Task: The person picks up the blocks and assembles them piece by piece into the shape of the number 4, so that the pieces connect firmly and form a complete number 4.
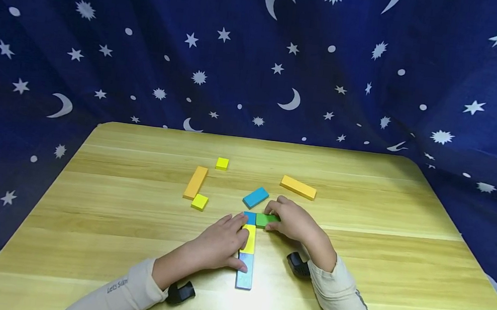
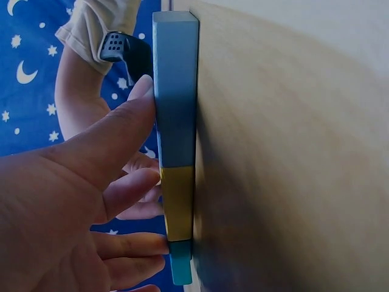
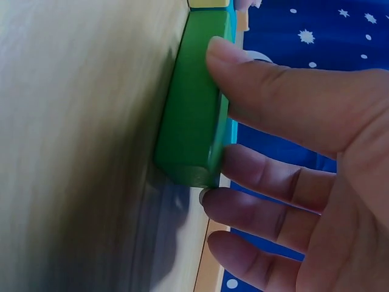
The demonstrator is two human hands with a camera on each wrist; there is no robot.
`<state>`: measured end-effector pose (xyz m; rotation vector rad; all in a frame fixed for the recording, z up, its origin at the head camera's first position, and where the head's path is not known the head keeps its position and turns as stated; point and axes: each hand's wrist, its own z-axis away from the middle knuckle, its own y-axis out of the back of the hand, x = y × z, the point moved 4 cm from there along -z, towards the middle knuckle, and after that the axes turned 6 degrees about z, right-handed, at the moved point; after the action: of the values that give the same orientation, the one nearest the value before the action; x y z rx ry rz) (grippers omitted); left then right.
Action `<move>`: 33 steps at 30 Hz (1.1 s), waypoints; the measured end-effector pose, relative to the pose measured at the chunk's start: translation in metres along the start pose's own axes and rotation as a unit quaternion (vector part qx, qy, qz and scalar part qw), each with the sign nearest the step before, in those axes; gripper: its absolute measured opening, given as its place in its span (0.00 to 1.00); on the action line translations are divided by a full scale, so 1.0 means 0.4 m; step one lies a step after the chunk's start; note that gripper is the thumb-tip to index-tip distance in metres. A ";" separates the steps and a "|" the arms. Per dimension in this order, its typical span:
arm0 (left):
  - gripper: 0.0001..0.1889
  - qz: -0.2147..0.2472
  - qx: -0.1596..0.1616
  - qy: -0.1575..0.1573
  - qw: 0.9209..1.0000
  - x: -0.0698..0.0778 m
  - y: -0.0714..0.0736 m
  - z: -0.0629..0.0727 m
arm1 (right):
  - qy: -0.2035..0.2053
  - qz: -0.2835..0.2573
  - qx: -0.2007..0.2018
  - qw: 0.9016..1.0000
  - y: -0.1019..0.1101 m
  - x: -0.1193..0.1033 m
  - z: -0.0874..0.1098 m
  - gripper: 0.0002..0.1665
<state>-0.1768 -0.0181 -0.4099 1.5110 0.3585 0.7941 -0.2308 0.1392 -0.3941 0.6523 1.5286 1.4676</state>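
Observation:
A straight column of blocks runs toward the person: a blue block (image 1: 249, 218) at the far end, a yellow block (image 1: 248, 246) in the middle, a light blue block (image 1: 245, 272) nearest. My left hand (image 1: 219, 243) lies along its left side, thumb on the light blue block, other fingertips at the yellow and blue ones. In the left wrist view those fingers are fairly straight. My right hand (image 1: 293, 220) pinches a green block (image 3: 194, 103) between thumb and fingers. The green block lies flat on the table, its left end against the blue block's right side.
Beyond the column lies a loose blue block (image 1: 255, 197). An orange block (image 1: 298, 187) is behind the right hand; another orange block (image 1: 195, 183) sits farther left beside a small yellow block (image 1: 200, 202). A second small yellow block (image 1: 222, 164) lies farther back on the wooden table (image 1: 87, 219).

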 end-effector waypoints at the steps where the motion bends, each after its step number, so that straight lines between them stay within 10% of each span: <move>1: 0.25 0.000 0.001 0.000 1.000 0.000 0.000 0.000 | -0.001 0.000 -0.001 1.000 0.000 0.000 0.000 0.16; 33: 0.25 0.008 0.010 -0.009 1.000 0.000 0.002 0.005 | 0.006 -0.034 -0.012 0.999 0.002 0.005 0.003 0.14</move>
<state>-0.1757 -0.0198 -0.4089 1.5396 0.3425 0.7912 -0.2310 0.1416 -0.3936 0.5738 1.5251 1.4387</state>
